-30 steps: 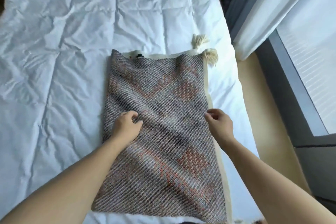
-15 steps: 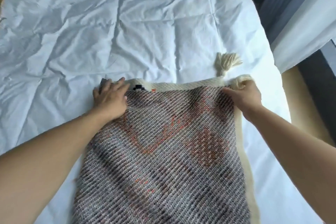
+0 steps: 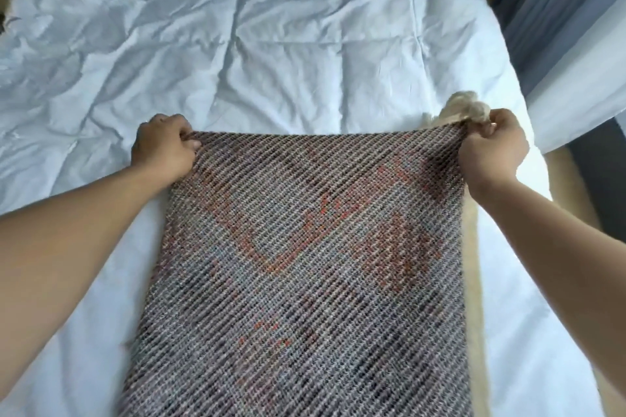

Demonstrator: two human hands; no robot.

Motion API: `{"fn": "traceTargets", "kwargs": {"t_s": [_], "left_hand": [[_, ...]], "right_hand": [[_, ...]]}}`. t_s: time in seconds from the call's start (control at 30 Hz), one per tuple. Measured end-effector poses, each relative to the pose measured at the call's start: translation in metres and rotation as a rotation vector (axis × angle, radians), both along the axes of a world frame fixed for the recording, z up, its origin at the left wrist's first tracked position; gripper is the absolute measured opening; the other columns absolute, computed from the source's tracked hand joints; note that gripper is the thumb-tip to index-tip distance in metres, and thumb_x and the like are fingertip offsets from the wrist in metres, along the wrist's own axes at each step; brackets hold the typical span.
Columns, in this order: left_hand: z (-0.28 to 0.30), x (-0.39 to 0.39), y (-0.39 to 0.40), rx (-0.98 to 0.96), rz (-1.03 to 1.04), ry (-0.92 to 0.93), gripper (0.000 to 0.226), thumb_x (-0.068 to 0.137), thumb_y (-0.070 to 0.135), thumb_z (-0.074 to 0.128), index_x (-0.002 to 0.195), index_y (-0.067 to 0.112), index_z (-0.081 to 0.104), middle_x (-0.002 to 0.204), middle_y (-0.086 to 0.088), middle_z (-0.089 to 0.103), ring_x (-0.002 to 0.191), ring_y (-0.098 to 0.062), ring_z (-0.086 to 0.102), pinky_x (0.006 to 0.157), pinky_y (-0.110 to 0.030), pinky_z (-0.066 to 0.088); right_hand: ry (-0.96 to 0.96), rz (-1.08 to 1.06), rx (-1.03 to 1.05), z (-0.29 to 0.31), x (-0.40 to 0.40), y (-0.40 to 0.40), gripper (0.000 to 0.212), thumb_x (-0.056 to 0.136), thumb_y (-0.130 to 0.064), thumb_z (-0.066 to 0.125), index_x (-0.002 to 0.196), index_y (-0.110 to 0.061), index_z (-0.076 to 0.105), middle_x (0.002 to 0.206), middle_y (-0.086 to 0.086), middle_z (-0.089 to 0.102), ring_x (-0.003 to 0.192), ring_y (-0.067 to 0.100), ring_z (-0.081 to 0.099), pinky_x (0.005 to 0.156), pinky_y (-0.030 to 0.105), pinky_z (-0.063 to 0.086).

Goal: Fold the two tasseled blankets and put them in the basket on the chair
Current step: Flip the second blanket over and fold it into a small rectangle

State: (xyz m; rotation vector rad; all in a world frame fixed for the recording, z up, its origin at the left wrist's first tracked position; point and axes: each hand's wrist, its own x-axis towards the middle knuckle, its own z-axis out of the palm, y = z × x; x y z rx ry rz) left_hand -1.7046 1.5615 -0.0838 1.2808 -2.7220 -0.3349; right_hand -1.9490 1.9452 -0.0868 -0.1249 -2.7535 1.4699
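A grey-and-orange woven blanket with a cream border lies folded lengthwise on the white bed. My left hand grips its far left corner. Over on the right, my right hand grips the far right corner together with the cream tassels. The far edge is lifted off the bed and stretched taut between both hands. The second blanket, the basket and the chair are out of view.
A crumpled white duvet covers the bed beyond and to the left of the blanket. On the right, the bed's edge drops to a tan floor. Grey and white curtains hang at the right.
Both hands moved from the blanket's middle to its far corners, closed on them and raised the far edge. The cream strip and label at that edge are now hidden.
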Motion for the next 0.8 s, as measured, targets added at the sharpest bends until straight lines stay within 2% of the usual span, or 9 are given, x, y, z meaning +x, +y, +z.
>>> {"fn": "traceTargets", "kwargs": {"t_s": [0.1, 0.2, 0.27, 0.4, 0.47, 0.53, 0.6, 0.7, 0.8], "left_hand": [[-0.012, 0.004, 0.005, 0.115, 0.119, 0.044, 0.053, 0.094, 0.034, 0.063, 0.139, 0.012, 0.049, 0.14, -0.024, 0.052, 0.127, -0.046, 0.049, 0.105, -0.05, 0.043], [-0.035, 0.046, 0.037, 0.269, 0.203, 0.015, 0.069, 0.09, 0.054, 0.059, 0.144, 0.016, 0.041, 0.14, -0.02, 0.055, 0.126, -0.044, 0.053, 0.103, -0.05, 0.046], [-0.048, 0.097, 0.075, 0.366, 0.249, 0.02, 0.063, 0.09, 0.054, 0.061, 0.137, 0.015, 0.048, 0.132, -0.018, 0.062, 0.119, -0.041, 0.058, 0.099, -0.048, 0.049], [-0.053, 0.214, 0.147, 0.579, 0.375, 0.001, 0.054, 0.087, 0.05, 0.071, 0.127, 0.017, 0.058, 0.125, -0.012, 0.069, 0.115, -0.036, 0.062, 0.1, -0.047, 0.049], [-0.054, 0.275, 0.171, 0.708, 0.414, -0.037, 0.059, 0.077, 0.055, 0.076, 0.121, 0.018, 0.061, 0.118, -0.007, 0.072, 0.109, -0.03, 0.066, 0.1, -0.048, 0.051], [-0.051, 0.334, 0.199, 0.846, 0.458, -0.051, 0.063, 0.069, 0.059, 0.079, 0.116, 0.018, 0.065, 0.112, -0.002, 0.075, 0.102, -0.025, 0.07, 0.098, -0.05, 0.053], [-0.047, 0.387, 0.229, 0.973, 0.522, -0.06, 0.054, 0.073, 0.048, 0.082, 0.115, 0.016, 0.069, 0.108, -0.005, 0.077, 0.098, -0.025, 0.073, 0.095, -0.05, 0.056], [-0.038, 0.451, 0.271, 1.078, 0.61, -0.033, 0.042, 0.079, 0.033, 0.083, 0.114, 0.012, 0.071, 0.104, -0.006, 0.078, 0.095, -0.026, 0.074, 0.094, -0.045, 0.056], [-0.028, 0.496, 0.3, 1.141, 0.645, -0.016, 0.039, 0.082, 0.029, 0.081, 0.116, 0.013, 0.069, 0.105, -0.001, 0.076, 0.095, -0.022, 0.071, 0.092, -0.044, 0.057]], "right_hand": [[-0.19, 0.018, 0.059, -0.017, 0.003, -0.003, 0.048, 0.093, -0.032, 0.057, 0.135, -0.009, 0.055, 0.126, 0.016, 0.065, 0.117, 0.034, 0.061, 0.095, 0.034, 0.047], [-0.316, 0.07, 0.043, -0.034, 0.043, 0.023, 0.073, 0.086, -0.048, 0.069, 0.143, -0.01, 0.047, 0.131, 0.015, 0.063, 0.121, 0.033, 0.06, 0.104, 0.039, 0.047], [-0.421, 0.112, 0.0, -0.043, 0.09, 0.059, 0.073, 0.082, -0.055, 0.075, 0.137, -0.012, 0.053, 0.124, 0.012, 0.066, 0.114, 0.032, 0.064, 0.102, 0.046, 0.051], [-0.711, 0.221, -0.051, -0.047, 0.209, 0.155, 0.086, 0.052, -0.08, 0.079, 0.101, -0.009, 0.072, 0.097, 0.016, 0.075, 0.087, 0.023, 0.069, 0.078, 0.04, 0.053], [-0.832, 0.247, -0.085, -0.042, 0.267, 0.198, 0.077, 0.057, -0.069, 0.085, 0.099, -0.005, 0.074, 0.098, 0.014, 0.078, 0.09, 0.024, 0.072, 0.081, 0.04, 0.056], [-0.987, 0.254, -0.1, -0.032, 0.325, 0.234, 0.047, 0.076, -0.041, 0.084, 0.104, -0.004, 0.074, 0.103, 0.013, 0.079, 0.097, 0.027, 0.075, 0.083, 0.038, 0.057], [-1.107, 0.268, -0.074, -0.026, 0.382, 0.266, 0.029, 0.082, -0.024, 0.081, 0.104, -0.006, 0.075, 0.105, 0.011, 0.079, 0.099, 0.026, 0.075, 0.086, 0.036, 0.057], [-1.154, 0.267, 0.033, -0.023, 0.447, 0.306, 0.03, 0.078, -0.026, 0.085, 0.101, -0.008, 0.076, 0.102, 0.006, 0.08, 0.095, 0.022, 0.075, 0.087, 0.034, 0.057], [-1.162, 0.237, 0.04, -0.015, 0.493, 0.334, 0.024, 0.087, -0.023, 0.079, 0.101, -0.004, 0.076, 0.098, 0.01, 0.08, 0.093, 0.027, 0.076, 0.088, 0.042, 0.06]]}}
